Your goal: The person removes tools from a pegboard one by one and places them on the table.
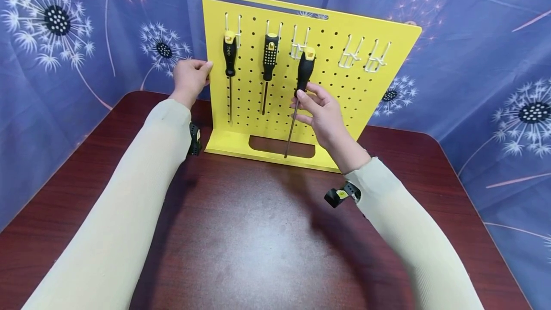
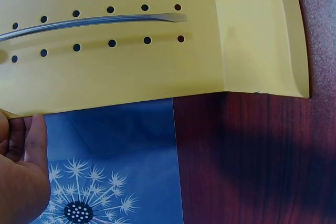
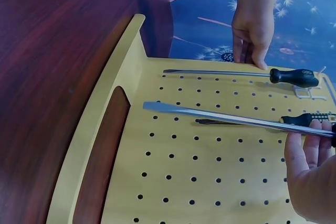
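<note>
My left hand [image 1: 189,78] pinches the left edge of a yellow pegboard [image 1: 217,99] between thumb and fingers. My right hand [image 1: 325,114] holds a flat-blade screwdriver [image 1: 305,68] where its black handle meets the shaft. Its yellow-capped end points up near a white wire hook [image 1: 297,50], while the blade slants down in front of the board. Two more screwdrivers hang on hooks: a smooth black-handled one [image 1: 230,56] at the left, and a yellow-dotted one [image 1: 269,56] beside it. In the right wrist view the held blade [image 3: 226,117] crosses over the dotted screwdriver's shaft.
Two white hooks [image 1: 350,59] with no tools are on the board's right side. The board's base lip [image 1: 228,145] has a cutout and stands on a dark wooden table [image 1: 241,233]. Behind hangs a blue dandelion-print cloth [image 1: 473,37]. Each wrist wears a small black camera.
</note>
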{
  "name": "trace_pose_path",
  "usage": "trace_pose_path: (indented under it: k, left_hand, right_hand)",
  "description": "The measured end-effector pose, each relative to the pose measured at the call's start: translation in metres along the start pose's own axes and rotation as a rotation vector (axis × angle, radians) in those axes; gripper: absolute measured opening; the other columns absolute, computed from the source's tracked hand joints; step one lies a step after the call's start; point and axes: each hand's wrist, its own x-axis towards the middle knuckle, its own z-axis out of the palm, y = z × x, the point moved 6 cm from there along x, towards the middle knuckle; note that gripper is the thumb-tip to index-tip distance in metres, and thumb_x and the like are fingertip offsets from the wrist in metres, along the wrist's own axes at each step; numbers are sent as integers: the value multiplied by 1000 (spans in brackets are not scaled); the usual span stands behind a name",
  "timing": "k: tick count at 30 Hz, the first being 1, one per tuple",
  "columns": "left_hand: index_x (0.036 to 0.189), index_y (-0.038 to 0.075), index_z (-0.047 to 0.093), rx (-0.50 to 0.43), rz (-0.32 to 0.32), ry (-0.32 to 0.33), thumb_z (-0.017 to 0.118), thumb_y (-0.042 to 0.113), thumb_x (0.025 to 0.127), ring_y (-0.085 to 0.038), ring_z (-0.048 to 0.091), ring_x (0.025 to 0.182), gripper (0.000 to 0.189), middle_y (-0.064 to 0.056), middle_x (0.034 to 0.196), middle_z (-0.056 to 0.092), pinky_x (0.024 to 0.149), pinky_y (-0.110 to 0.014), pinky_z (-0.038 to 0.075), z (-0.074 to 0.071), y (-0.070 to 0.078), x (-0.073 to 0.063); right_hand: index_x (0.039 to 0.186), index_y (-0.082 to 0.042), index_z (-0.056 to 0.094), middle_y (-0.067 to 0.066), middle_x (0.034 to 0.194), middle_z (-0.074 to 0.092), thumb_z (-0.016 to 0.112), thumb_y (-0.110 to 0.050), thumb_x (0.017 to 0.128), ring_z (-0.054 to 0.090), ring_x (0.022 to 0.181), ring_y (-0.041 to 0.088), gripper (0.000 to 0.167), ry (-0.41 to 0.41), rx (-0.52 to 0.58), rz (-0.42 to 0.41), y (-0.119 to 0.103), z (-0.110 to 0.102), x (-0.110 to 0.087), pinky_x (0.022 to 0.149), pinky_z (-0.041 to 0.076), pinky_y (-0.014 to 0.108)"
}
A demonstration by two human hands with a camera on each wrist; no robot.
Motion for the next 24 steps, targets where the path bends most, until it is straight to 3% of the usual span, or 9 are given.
trace_pose_path:
  k: [9, 17, 24]
  left_hand:
    - [137, 4, 65, -5, 9, 5, 55, 28, 107, -18, 68, 111, 40, -15, 145, 60, 106, -29, 58, 0, -1, 0]
    - [138, 6, 65, 13, 8, -2, 55, 30, 107, -20, 67, 117, 41, -14, 146, 60, 106, -28, 58, 2, 0, -1]
    - [138, 5, 64, -6, 4, -1, 55, 29, 107, -22, 67, 122, 41, -15, 146, 60, 106, -28, 58, 1, 0, 0]
  right_hand:
    - [104, -27, 65, -13, 83, 73, 52, -13, 107, 69, 83, 6, 19, -15, -44, 60, 6, -29, -28, 76, 64, 22]
    - [105, -20, 67, -8, 83, 74, 60, -19, 104, 71, 81, 6, 7, 11, -49, 146, 8, -74, -55, 73, 65, 21]
    - [102, -20, 69, -5, 84, 75, 62, -17, 104, 72, 78, 7, 7, -4, -20, 232, 9, -114, -69, 70, 64, 20]
